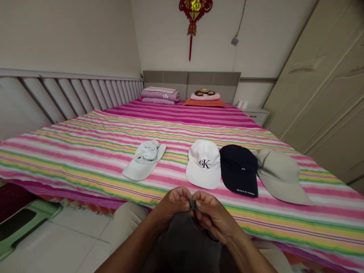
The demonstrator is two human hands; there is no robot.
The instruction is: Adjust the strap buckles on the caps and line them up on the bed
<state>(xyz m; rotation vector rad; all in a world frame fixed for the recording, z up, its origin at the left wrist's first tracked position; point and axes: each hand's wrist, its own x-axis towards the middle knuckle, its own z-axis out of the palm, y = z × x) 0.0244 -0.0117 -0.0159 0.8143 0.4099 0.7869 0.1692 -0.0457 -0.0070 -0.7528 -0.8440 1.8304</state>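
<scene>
Dark grey cap [190,242]: is hanging in front of the bed [85,140]
Beige cap [280,170]: is lying rightmost on it, touching the navy cap [239,167]
White cap [203,163]: is resting beside the navy cap
Pale cap [145,159]: is lying leftmost, apart
Right hand [217,214]: fingers are pinching the dark cap's strap [193,204]
Left hand [172,204]: fingers are pinching its other side

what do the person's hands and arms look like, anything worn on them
The left hand and right hand are bare, with no gloves and no rings visible. The forearms show no sleeve, watch or bracelet within the frame; the upper arms are out of view.
</scene>
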